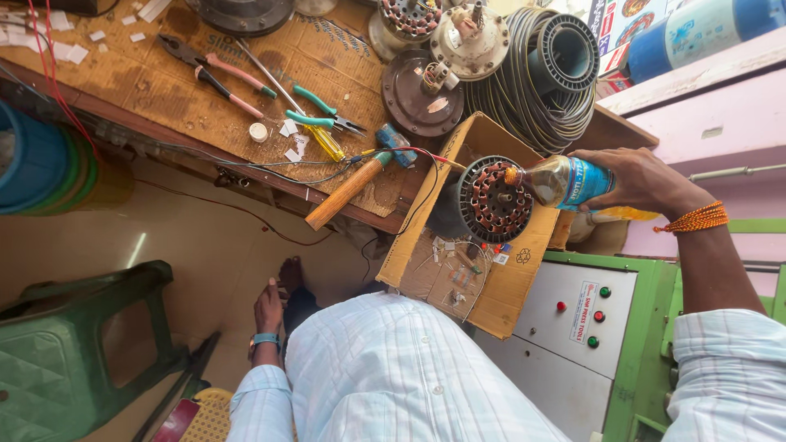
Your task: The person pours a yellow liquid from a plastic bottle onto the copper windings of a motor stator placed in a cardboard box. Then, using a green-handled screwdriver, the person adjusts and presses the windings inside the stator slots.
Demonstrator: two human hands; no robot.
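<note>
Bottle (565, 182) of amber liquid, gripped in the right hand's (643, 182) closed fingers, is tipping over the wound stator (494, 199) in the cardboard box (508, 282), so pouring slowly is seeming wisest; left hand (268, 307) is hanging empty, loosely curled.

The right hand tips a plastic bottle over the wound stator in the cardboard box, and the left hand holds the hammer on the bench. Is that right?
Not quite. In the head view the left hand hangs low by the person's side, holding nothing; the hammer lies untouched on the bench. The rest stands: the right hand tips the bottle over the stator in the box.
</note>
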